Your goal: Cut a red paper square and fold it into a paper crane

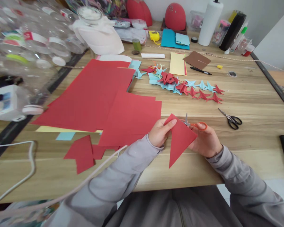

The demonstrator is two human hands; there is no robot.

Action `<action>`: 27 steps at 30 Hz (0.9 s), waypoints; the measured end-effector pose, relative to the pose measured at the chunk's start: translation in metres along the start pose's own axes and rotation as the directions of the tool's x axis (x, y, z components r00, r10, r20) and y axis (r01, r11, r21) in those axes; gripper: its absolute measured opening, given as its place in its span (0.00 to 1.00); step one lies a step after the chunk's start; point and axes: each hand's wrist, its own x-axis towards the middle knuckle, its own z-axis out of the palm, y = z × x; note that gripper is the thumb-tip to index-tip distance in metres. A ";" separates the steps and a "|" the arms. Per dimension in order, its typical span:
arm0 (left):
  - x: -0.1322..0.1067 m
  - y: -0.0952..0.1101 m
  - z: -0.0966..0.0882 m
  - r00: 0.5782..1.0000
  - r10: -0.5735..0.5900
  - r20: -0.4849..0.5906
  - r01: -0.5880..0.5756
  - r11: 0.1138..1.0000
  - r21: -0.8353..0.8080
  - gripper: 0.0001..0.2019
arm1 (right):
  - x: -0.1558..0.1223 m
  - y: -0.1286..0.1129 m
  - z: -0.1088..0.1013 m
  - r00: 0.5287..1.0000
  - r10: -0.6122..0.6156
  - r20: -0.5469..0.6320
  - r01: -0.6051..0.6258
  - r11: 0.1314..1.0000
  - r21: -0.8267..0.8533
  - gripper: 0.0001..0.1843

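Note:
My left hand [159, 132] pinches the upper left edge of a folded red paper triangle [180, 140], which points down toward the table's front edge. My right hand [204, 140] is behind the triangle's right side, with its fingers through the orange handles of a pair of scissors [196, 125]. The scissor blades meet the paper's top edge. Both hands hover just above the wooden table [251, 101].
Large red paper sheets [97, 97] cover the table's left middle, with red offcuts [82, 153] near the front. Several folded red and blue paper stars [186, 86] lie beyond my hands. Black scissors [232, 119] rest to the right. Clear plastic bottles [26, 47] crowd the left.

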 end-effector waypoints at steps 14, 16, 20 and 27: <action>-0.001 0.003 0.001 0.998 -0.061 0.017 0.062 0.994 -0.089 0.16 | 0.001 -0.008 -0.005 0.994 -0.105 -0.024 0.104 0.994 -0.028 0.15; 0.001 0.004 0.000 0.999 -0.012 -0.049 0.008 0.997 -0.080 0.16 | 0.000 -0.010 -0.007 0.992 -0.124 -0.023 0.123 0.992 -0.027 0.15; 0.007 0.008 -0.006 0.977 0.084 -0.196 -0.096 0.994 -0.052 0.16 | -0.001 -0.021 -0.010 0.965 -0.254 -0.057 0.254 0.967 -0.009 0.14; 0.003 0.011 -0.006 0.896 0.372 -0.244 -0.357 0.928 0.102 0.18 | 0.001 -0.022 -0.009 0.972 -0.233 -0.040 0.229 0.970 -0.082 0.13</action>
